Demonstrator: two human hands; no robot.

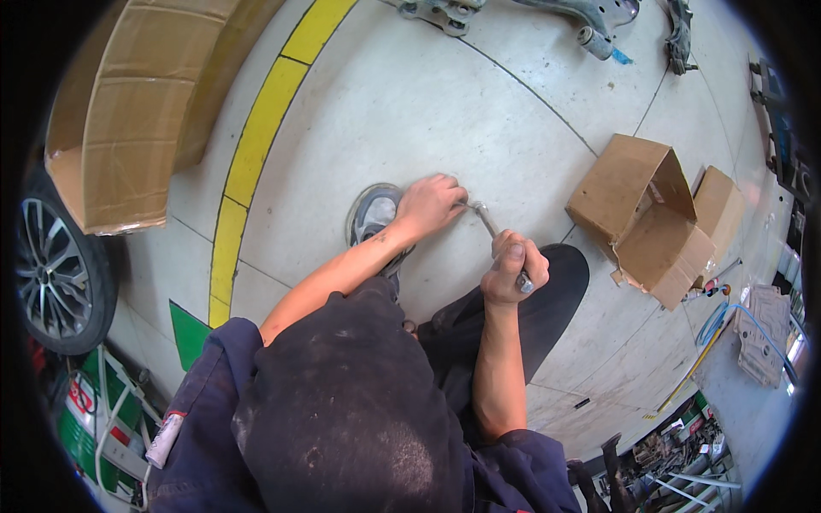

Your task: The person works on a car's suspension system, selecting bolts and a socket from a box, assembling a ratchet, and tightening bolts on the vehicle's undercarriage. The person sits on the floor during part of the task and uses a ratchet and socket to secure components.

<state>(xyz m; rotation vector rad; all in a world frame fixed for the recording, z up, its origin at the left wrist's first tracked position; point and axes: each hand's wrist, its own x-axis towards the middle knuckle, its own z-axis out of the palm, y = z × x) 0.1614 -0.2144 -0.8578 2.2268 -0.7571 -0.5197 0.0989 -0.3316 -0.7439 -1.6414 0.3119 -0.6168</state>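
Observation:
My right hand (515, 266) is closed around the handle of a metal ratchet wrench (489, 221), whose knurled end sticks out below the fist. The wrench's far end lies by the fingertips of my left hand (436, 199), where a small metal piece shows. What exactly the left fingers pinch is too small to tell. Below my left hand is a grey shoe (375, 208) on the pale floor (397, 115). My bent knee (564, 276) in dark trousers is beside the right hand.
An open cardboard box (609, 186) stands at right, a larger one (138, 109) at upper left. Metal suspension arms (577, 16) lie along the top. A car wheel (54, 269) is at far left. A blue hose (712, 327) and a metal plate (762, 333) lie at far right.

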